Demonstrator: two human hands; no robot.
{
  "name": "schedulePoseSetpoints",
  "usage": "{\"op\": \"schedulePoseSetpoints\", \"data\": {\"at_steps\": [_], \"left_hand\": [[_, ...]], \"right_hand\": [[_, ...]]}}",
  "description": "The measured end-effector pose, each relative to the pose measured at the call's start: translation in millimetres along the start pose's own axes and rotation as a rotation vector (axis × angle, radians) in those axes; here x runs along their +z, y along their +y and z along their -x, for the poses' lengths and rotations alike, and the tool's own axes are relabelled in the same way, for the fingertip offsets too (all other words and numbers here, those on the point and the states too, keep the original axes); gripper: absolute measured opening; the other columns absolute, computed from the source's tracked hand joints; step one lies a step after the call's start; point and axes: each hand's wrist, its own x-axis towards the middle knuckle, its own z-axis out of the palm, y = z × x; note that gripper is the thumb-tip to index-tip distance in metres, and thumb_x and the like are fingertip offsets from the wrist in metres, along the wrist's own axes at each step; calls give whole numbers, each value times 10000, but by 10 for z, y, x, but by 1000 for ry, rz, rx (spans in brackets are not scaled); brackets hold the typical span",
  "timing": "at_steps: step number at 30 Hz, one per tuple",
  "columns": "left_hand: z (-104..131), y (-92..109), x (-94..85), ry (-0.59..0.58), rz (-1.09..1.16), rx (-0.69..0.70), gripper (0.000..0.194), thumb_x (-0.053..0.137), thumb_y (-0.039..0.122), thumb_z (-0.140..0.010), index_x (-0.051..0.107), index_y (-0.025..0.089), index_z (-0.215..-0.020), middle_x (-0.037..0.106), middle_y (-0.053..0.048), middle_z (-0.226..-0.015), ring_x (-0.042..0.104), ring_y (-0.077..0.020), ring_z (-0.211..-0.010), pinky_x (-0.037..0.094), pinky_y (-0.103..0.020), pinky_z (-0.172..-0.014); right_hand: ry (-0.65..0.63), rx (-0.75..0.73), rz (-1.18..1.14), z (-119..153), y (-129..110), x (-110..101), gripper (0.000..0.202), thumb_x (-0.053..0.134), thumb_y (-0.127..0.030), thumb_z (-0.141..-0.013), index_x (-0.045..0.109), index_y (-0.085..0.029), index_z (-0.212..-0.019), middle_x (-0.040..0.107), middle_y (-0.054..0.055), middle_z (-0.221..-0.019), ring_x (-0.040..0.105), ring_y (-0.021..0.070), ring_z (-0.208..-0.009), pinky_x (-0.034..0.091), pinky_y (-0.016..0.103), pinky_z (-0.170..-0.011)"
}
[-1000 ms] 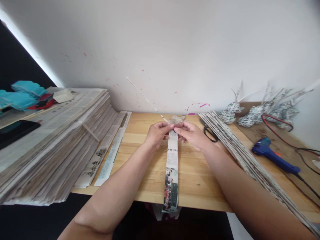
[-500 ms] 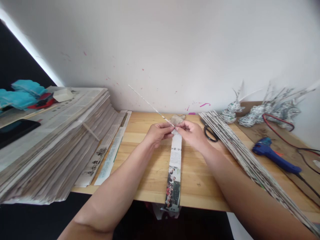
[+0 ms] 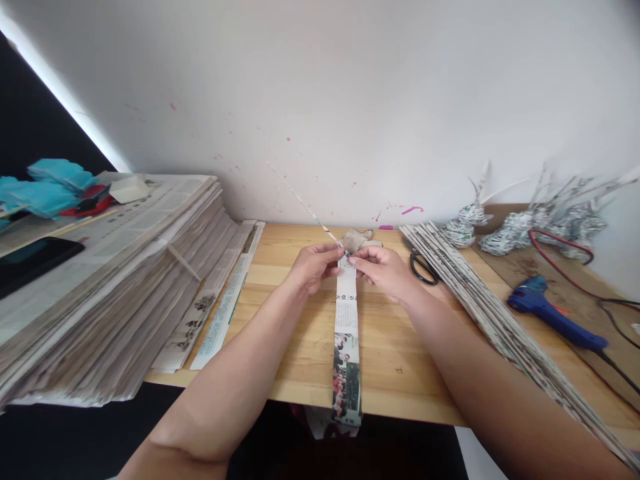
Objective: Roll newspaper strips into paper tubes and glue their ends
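Note:
A long newspaper strip (image 3: 346, 320) runs from my fingers toward me and hangs over the table's front edge. Its far end is rolled into a thin paper tube (image 3: 305, 206) that slants up and to the left. My left hand (image 3: 317, 267) pinches this tube where it meets the strip. Close beside it, my right hand (image 3: 379, 269) pinches the strip's rolled end between thumb and fingers. Just beyond the hands a crumpled greyish cloth (image 3: 357, 238) lies on the wooden table (image 3: 400, 360).
Left stands a tall newspaper stack (image 3: 165, 280) with a phone (image 3: 43, 263) on top; cut strips (image 3: 225, 313) lie beside it. To the right are rolled paper tubes (image 3: 480, 307), black-handled scissors (image 3: 424, 268), a blue glue gun (image 3: 555, 313) and woven paper figures (image 3: 463, 225).
The thin tube has swung a little more upright. The strip's upper part has shifted slightly left, and my right fingers have changed their hold at its rolled end.

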Motion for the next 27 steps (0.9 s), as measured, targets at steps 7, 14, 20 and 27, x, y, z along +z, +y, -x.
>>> {"op": "schedulePoseSetpoints", "data": {"at_steps": [7, 14, 20, 27], "left_hand": [[9, -1, 4, 13, -9, 29, 181, 790, 180, -638, 714, 97, -779, 673, -45, -699, 585, -74, -550, 386, -134, -408], [-1, 10, 4, 48, 11, 30, 186, 777, 187, -633, 690, 103, -775, 654, -34, -678, 572, -75, -543, 346, -139, -393], [29, 21, 32, 61, -2, 58, 186, 779, 212, -635, 653, 127, -741, 663, -31, -726, 587, -85, -574, 362, -146, -403], [1, -1, 34, 94, 2, 44, 150, 751, 171, -661, 611, 134, -701, 664, -26, -707, 585, -83, -560, 385, -151, -420]], "right_hand": [[12, 124, -132, -22, 27, -4, 269, 787, -372, -633, 626, -169, -707, 638, 17, -678, 565, 110, -585, 350, 182, -406], [-13, 175, -249, 12, -41, 20, 306, 833, -321, -552, 623, -172, -719, 643, 16, -727, 563, 116, -627, 369, 189, -425], [84, 179, -265, 9, -9, 101, 270, 797, -317, -578, 586, -192, -692, 615, 3, -692, 529, 112, -566, 332, 201, -401], [239, -145, 69, 36, 72, 160, 104, 682, -285, -708, 603, -218, -714, 655, 14, -705, 591, 159, -620, 457, 283, -547]]}}
